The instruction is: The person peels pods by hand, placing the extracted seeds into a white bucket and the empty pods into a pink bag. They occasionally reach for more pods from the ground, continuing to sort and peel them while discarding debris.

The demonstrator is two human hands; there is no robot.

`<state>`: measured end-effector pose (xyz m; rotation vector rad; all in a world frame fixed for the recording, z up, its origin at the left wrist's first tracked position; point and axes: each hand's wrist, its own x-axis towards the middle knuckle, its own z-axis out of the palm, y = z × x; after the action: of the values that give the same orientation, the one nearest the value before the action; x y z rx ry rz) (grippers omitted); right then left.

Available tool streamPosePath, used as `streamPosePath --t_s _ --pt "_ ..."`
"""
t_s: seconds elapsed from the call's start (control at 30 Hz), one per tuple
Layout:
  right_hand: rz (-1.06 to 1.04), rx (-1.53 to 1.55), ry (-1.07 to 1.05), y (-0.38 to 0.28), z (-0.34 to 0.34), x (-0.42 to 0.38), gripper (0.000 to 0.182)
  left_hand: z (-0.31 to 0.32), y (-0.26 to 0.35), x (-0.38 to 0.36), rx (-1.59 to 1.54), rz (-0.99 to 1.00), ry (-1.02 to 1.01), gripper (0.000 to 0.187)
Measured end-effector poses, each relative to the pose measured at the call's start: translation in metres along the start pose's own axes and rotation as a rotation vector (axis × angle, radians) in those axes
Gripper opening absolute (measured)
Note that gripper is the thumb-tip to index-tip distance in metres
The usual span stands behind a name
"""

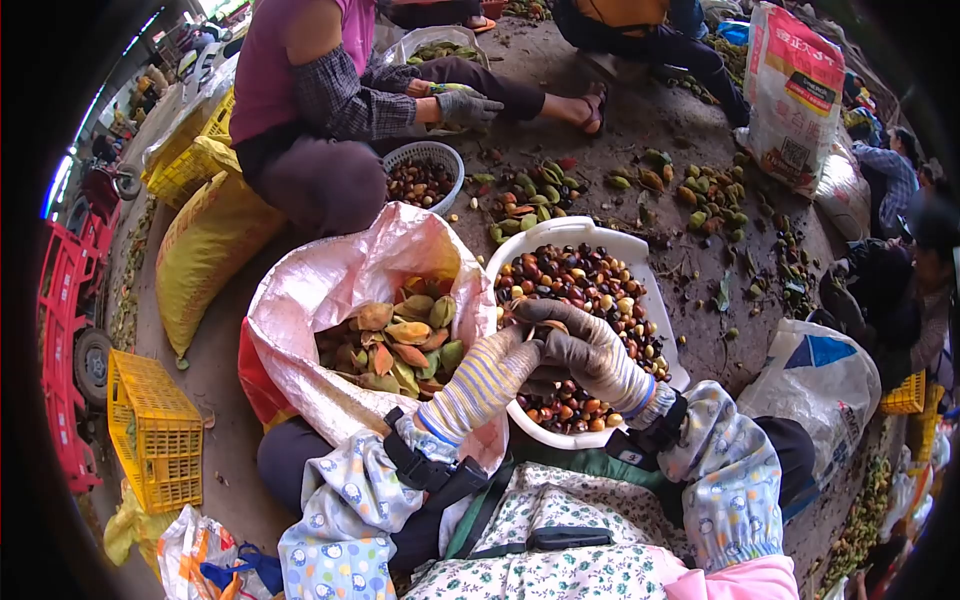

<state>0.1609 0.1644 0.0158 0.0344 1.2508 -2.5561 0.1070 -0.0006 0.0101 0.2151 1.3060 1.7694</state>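
Both my hands, in striped gloves with dark grey fingers, meet over the near left side of a white plastic tub (655, 300). The tub is full of shiny brown, dark and cream seeds (580, 275). My left hand (490, 375) and my right hand (590, 355) have their fingers closed together around a small brownish pod (548, 327), mostly hidden by the gloves. To the left, a pink-white woven sack (290, 310) stands with its mouth rolled back, holding green and orange-brown pods (410, 335).
A person (300, 80) sits ahead, gloved, beside a grey basket (455, 165) of seeds. Piles of green pods (710, 195) lie on the floor. Around stand a yellow sack (210, 250), yellow crate (155, 430), printed sack (795, 100), white sack (820, 390) and red vehicle (70, 340).
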Motion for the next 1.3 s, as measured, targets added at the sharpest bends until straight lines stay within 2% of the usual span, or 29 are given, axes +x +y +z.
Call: streamPosePath --t_s 0.07,0.2,0.3,0.37,0.47,0.57,0.67,0.87,0.9,0.97,1.0,1.07,1.1,1.13,1.17,1.23,1.3 --pt "0.020 0.104 0.013 0.002 0.000 -0.001 0.049 -0.003 -0.008 0.005 0.143 0.086 0.031 0.028" --pt "-0.241 -0.116 0.167 0.019 0.006 0.008 0.045 0.008 0.005 0.001 0.767 0.216 0.254 0.025" --pt "-0.216 -0.201 0.271 0.018 0.014 0.005 0.039 0.010 0.001 0.003 1.046 0.398 0.357 0.024" --pt "-0.240 -0.274 0.331 0.022 0.014 0.005 0.035 0.014 -0.001 0.002 1.075 0.493 0.373 0.024" --pt "-0.168 -0.253 0.266 0.022 0.010 0.000 0.034 0.015 -0.002 -0.002 0.949 0.455 0.291 0.024" --pt "-0.201 -0.327 0.248 0.026 0.005 0.005 0.033 0.011 -0.008 0.001 1.066 0.469 0.339 0.024" --pt "-0.206 -0.251 0.234 0.028 0.000 0.006 0.034 0.016 -0.005 0.002 1.164 0.439 0.355 0.025" --pt "-0.218 -0.282 0.137 0.028 -0.006 0.005 0.036 0.009 -0.014 0.005 1.256 0.428 0.386 0.037" --pt "-0.222 -0.291 0.133 0.030 -0.008 0.007 0.036 0.001 -0.022 0.009 1.230 0.473 0.372 0.040" --pt "-0.267 -0.348 0.122 0.034 -0.012 0.011 0.033 0.001 -0.024 0.012 1.027 0.443 0.370 0.037" --pt "-0.245 -0.372 0.120 0.036 -0.016 0.013 0.033 -0.011 -0.035 0.019 0.877 0.467 0.284 0.034" --pt "-0.167 -0.496 0.159 0.037 -0.016 0.013 0.033 -0.010 -0.035 0.019 0.759 0.325 0.261 0.029" --pt "-0.193 -0.515 0.165 0.037 -0.015 0.014 0.034 -0.006 -0.033 0.018 0.718 0.280 0.266 0.028" --pt "-0.160 -0.531 0.171 0.036 -0.014 0.011 0.035 -0.001 -0.028 0.015 0.720 0.226 0.266 0.027" --pt "-0.128 -0.549 0.177 0.034 -0.012 0.009 0.037 -0.010 -0.039 0.019 0.705 0.279 0.269 0.026" --pt "-0.200 -0.470 0.187 0.036 -0.013 0.011 0.035 -0.015 -0.045 0.023 0.846 0.372 0.303 0.027" --pt "-0.263 -0.400 0.182 0.038 -0.011 0.013 0.033 -0.010 -0.041 0.021 0.945 0.375 0.293 0.028"
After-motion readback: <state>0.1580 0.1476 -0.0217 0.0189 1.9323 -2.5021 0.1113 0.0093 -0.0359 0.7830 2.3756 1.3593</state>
